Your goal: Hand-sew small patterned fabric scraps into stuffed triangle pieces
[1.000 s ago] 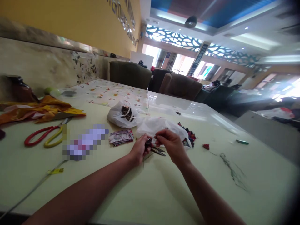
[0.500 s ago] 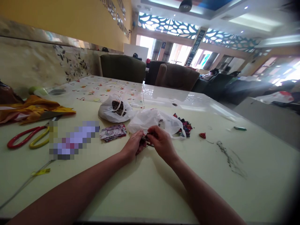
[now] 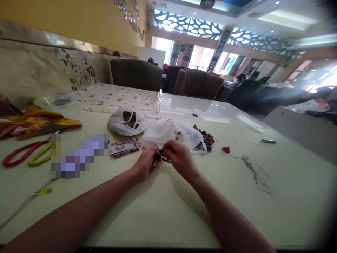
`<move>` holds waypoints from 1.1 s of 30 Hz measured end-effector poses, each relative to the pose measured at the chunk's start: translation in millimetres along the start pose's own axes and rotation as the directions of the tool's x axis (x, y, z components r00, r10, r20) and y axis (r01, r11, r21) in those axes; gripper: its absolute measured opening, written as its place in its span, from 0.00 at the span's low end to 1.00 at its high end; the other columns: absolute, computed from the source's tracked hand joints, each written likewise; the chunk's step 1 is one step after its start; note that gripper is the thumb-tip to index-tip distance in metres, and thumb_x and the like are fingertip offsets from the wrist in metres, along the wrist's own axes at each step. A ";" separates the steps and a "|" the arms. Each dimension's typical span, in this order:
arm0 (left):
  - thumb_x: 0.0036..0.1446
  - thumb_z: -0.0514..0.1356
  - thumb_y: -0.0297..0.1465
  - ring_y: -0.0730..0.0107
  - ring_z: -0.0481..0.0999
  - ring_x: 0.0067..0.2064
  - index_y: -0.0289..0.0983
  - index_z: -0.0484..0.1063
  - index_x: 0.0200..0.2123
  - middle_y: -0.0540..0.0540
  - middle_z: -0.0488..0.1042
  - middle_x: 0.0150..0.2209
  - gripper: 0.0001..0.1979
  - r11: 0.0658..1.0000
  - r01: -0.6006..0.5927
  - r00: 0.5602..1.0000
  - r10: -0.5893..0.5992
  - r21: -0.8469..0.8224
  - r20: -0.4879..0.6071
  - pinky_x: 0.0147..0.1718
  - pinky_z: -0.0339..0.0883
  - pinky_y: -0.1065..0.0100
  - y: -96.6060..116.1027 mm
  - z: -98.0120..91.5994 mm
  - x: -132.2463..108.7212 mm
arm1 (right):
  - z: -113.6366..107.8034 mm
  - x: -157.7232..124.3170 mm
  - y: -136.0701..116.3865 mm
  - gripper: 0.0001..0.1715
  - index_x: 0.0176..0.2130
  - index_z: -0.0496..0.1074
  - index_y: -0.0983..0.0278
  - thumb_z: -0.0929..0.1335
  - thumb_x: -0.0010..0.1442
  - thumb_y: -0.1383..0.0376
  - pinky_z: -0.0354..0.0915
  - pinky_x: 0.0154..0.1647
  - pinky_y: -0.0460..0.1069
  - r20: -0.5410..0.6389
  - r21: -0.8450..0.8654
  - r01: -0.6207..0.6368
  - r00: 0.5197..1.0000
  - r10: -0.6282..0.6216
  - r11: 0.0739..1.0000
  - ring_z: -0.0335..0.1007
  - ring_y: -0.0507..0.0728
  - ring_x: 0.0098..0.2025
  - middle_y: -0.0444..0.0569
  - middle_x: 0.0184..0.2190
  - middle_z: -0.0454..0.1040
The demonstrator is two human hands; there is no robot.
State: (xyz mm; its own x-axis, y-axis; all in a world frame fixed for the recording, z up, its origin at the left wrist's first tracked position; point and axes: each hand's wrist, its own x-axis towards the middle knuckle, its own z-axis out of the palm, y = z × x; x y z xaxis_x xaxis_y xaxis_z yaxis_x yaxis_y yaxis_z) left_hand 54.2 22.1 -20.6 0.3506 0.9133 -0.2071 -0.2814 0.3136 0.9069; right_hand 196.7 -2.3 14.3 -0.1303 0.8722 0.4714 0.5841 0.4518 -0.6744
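Observation:
My left hand (image 3: 145, 162) and my right hand (image 3: 178, 158) meet over the pale table (image 3: 168, 211), both pinched on a small dark fabric piece (image 3: 159, 153) between them. A small dark snipper (image 3: 165, 160) lies partly hidden under my right fingers. Just behind the hands lies a crumpled white plastic bag (image 3: 168, 133), with a heap of dark red and blue fabric scraps (image 3: 206, 137) at its right edge. A flat patterned fabric piece (image 3: 124, 146) rests left of my left hand.
A second white bag of dark bits (image 3: 126, 122) sits further back. Red and yellow scissors (image 3: 25, 158), orange cloth (image 3: 34, 121) and a measuring tape (image 3: 39, 192) lie at left. A red scrap (image 3: 225, 149), loose threads (image 3: 256, 175) and a green item (image 3: 268, 141) lie at right. Armchairs (image 3: 197, 84) stand beyond.
My hands have drawn closer together on the small piece. The snipper blades that showed beside my right hand are now mostly covered. The view shifted slightly.

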 end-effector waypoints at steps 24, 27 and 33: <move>0.68 0.49 0.38 0.83 0.52 0.14 0.35 0.64 0.29 0.51 0.67 0.20 0.16 0.960 0.070 0.997 -0.072 -0.271 0.001 0.13 0.43 0.78 5.0 1.3 0.8 | -3.0 1.1 2.0 0.13 0.40 0.77 0.64 0.64 0.61 0.72 0.64 0.38 0.47 0.012 -0.031 0.102 0.995 -0.101 0.994 0.71 0.53 0.36 0.49 0.34 0.72; 0.65 0.54 0.39 0.82 0.54 0.14 0.35 0.64 0.29 0.51 0.67 0.20 0.15 0.977 0.007 1.000 -0.009 -0.214 -0.011 0.12 0.43 0.78 3.2 1.0 0.3 | -2.5 0.6 3.0 0.15 0.41 0.79 0.64 0.63 0.62 0.73 0.63 0.36 0.46 0.133 -0.071 0.110 0.986 -0.100 0.991 0.70 0.52 0.33 0.48 0.32 0.72; 0.59 0.59 0.44 0.82 0.55 0.15 0.36 0.64 0.28 0.52 0.67 0.20 0.17 0.984 -0.040 0.999 0.039 -0.176 -0.009 0.12 0.44 0.78 0.1 0.3 -0.9 | -3.2 -0.7 -0.7 0.16 0.43 0.78 0.63 0.63 0.62 0.72 0.62 0.35 0.46 0.171 -0.114 0.116 0.981 -0.096 0.987 0.71 0.53 0.34 0.50 0.33 0.75</move>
State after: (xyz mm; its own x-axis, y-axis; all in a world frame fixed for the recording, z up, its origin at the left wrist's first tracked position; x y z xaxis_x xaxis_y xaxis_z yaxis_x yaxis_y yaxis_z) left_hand 54.2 21.2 -20.2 0.3310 0.9273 -0.1751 -0.4481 0.3177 0.8356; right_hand 199.0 -3.8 16.3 -0.3211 0.8440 0.4297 0.6522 0.5260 -0.5458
